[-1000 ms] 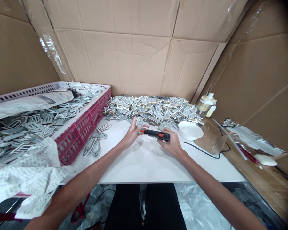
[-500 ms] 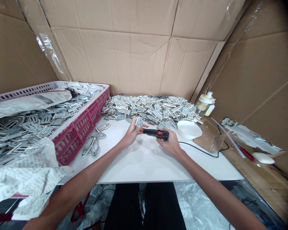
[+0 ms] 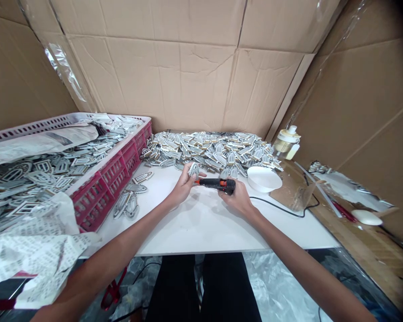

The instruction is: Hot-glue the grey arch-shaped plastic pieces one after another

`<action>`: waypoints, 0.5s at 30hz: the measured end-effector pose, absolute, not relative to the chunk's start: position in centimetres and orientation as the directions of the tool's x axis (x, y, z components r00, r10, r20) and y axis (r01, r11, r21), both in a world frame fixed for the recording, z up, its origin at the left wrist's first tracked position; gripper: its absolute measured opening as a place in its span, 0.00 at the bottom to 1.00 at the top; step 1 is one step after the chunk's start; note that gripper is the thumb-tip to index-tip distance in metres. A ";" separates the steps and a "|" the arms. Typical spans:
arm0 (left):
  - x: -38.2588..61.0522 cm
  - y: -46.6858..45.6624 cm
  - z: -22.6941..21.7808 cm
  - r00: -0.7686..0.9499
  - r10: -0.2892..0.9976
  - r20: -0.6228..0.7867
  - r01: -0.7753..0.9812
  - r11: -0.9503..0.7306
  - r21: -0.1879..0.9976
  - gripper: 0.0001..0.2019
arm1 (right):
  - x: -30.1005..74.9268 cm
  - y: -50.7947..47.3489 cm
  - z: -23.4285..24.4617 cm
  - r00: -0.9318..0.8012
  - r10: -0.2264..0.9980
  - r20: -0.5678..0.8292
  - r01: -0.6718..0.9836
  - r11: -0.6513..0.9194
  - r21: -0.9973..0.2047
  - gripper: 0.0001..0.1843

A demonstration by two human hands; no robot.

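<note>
- Left hand [image 3: 184, 187]: I log a pinch, with thumb and fingers pressed together on an arch-shaped grey-and-white piece [image 3: 194, 170], which is held up just above the white table [image 3: 201, 228], at the near edge of the main heap.
- Right hand [image 3: 237, 197]: I see the fingers closed around a black-and-orange handheld tool [image 3: 216, 183], which lies roughly level, with its orange collar toward the hand's thumb side and its narrow tip pointing left.
- Contact: the tool's tip sits at the lower edge of the piece. From this distance I cannot confirm whether they touch.
- Heap of arch-shaped pieces [image 3: 208, 150]: it is piled on the far part of the table, directly beyond both hands, with pieces spilling toward the left hand.
- Loose pieces [image 3: 127, 199]: a few lie on the table by the crate, left of the left hand.
- Red plastic crate [image 3: 100, 201]: it stands at the table's left edge, filled with similar pieces and partly covered by printed paper [image 3: 30, 255].
- White dish [image 3: 264, 179]: it sits right of the right hand, beside the heap.
- Black cable [image 3: 275, 206]: it runs across the table, right of the right hand.
- Plastic bottle [image 3: 287, 143]: it stands at the far right corner, against the cardboard wall [image 3: 168, 76].
</note>
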State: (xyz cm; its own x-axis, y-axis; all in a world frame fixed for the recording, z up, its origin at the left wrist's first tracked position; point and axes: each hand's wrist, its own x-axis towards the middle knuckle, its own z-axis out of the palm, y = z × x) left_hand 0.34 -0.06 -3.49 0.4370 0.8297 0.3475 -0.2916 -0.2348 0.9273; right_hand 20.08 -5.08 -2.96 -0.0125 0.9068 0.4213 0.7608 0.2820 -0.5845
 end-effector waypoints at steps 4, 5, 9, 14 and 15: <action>0.3 -0.1 -3.5 0.439 0.824 0.360 -0.285 -0.252 0.925 0.19 | 20.2 -4.8 -3.3 -0.001 0.914 0.406 0.737 0.275 -0.617 0.06; 0.3 -0.1 -3.4 0.438 0.823 0.363 -0.277 -0.261 0.925 0.19 | 20.3 -4.8 -3.4 -0.008 0.920 0.392 0.719 0.278 -0.637 0.06; 0.3 -0.1 -3.3 0.432 0.809 0.397 -0.231 -0.327 0.917 0.19 | 20.5 -4.4 -3.4 -0.062 0.945 0.321 0.610 0.290 -0.737 0.10; 0.1 -0.3 -2.7 0.424 0.790 0.443 -0.200 -0.396 0.896 0.19 | 20.6 -4.5 -3.3 -0.120 0.949 0.291 0.601 0.302 -0.740 0.11; 0.0 -0.4 -2.5 0.414 0.791 0.450 -0.215 -0.396 0.893 0.19 | 20.6 -4.6 -3.3 -0.133 0.948 0.290 0.632 0.307 -0.712 0.10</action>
